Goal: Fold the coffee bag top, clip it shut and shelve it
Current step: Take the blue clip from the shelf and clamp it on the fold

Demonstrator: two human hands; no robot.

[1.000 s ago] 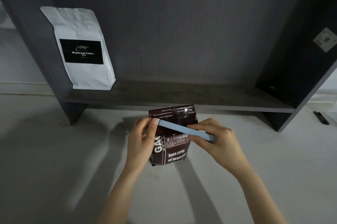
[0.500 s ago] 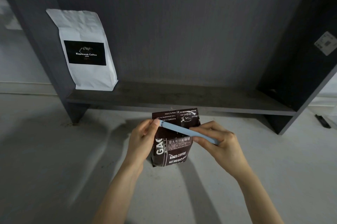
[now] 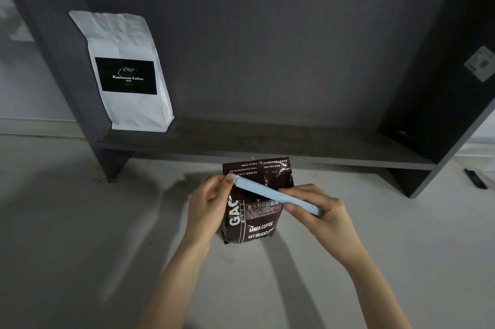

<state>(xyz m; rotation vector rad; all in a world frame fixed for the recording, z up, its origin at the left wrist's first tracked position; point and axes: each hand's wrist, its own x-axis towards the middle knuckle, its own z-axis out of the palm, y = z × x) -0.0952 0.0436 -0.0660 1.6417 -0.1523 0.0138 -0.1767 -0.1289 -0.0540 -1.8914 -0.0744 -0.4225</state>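
White bag (image 3: 126, 71) on shelf (image 3: 267, 145)

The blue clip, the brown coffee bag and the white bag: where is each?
blue clip (image 3: 263, 190): head view, middle of its bar.
brown coffee bag (image 3: 258, 224): head view, printed front.
white bag (image 3: 126, 75): head view, black label.

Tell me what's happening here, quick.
A person is sealing a dark brown foil coffee bag that stands on the pale floor in front of a dark grey shelf unit. A long light-blue plastic clip lies slanted across the bag's folded top. The left hand pinches one end of the clip and the right hand grips the other. The bag is not shelved yet. A white paper coffee bag with a black label already stands on the left of the shelf.
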